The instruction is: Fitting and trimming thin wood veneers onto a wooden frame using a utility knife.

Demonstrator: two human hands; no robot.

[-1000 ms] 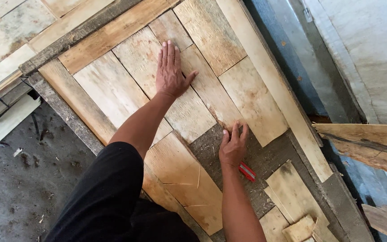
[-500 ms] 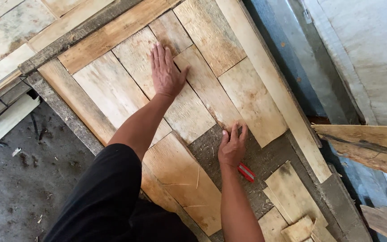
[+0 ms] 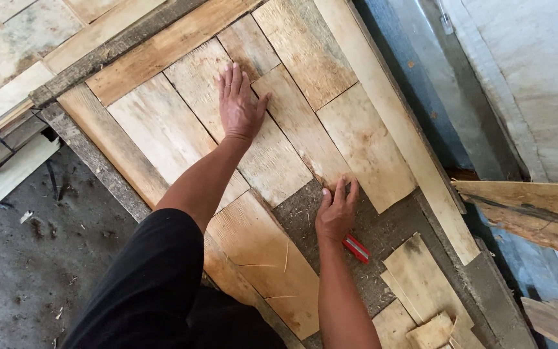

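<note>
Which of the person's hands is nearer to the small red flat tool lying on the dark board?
Right. The right hand rests just up-left of the small red flat tool, seemingly touching it. The left hand lies flat on the pale wooden planks, far off.

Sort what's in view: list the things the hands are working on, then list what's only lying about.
In hand:
- left hand flat on pale plywood pieces
- right hand at the long narrow plywood strip's end
- small red tool under the right hand
- grey board frame

Lying about:
- loose wood offcuts
- splintered plank
- white strip
</note>
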